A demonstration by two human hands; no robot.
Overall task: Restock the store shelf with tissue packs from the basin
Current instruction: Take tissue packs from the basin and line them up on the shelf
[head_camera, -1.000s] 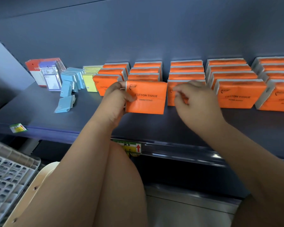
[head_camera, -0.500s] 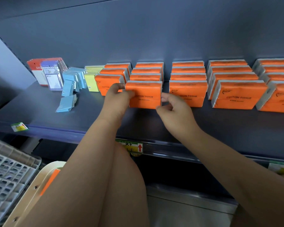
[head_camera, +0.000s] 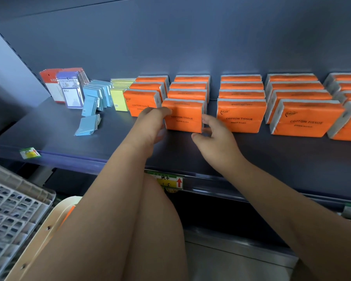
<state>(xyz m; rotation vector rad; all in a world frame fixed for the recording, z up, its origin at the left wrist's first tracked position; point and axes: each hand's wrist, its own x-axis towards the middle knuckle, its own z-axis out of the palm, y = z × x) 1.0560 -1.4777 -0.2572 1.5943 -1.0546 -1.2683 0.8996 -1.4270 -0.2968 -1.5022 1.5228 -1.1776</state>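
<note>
Centre of frame: the front tissue pack (head_camera: pixel 183 116) stands upright on the shelf (head_camera: pixel 272 159), at the head of the second orange row from the left, touching the pack behind it.

Left hand (head_camera: pixel 150 128): just left of the pack. Its fingers (head_camera: pixel 162 111) are curled over the upper left corner and side edge, holding it.

Right hand (head_camera: pixel 217 140): just right of and below the pack. Its fingers are loosely bent, with one fingertip (head_camera: pixel 206 118) against the right side edge and the thumb (head_camera: pixel 197 135) near the lower right corner. Whether this hand actually has a hold cannot be told.

The pack therefore sits between the two hands, beyond their fingertips.

The other orange rows (head_camera: pixel 241 102) run across the right half of the frame, each several packs deep, against the back panel.

Lower left of frame: the cream basin (head_camera: pixel 47 232), partly hidden by the left forearm, with a strip of orange (head_camera: pixel 69 214) showing at its rim. A grey lattice crate (head_camera: pixel 12 209) lies just left of it.

Lower centre: a green and yellow price label (head_camera: pixel 166 180) on the shelf's front edge.
</note>
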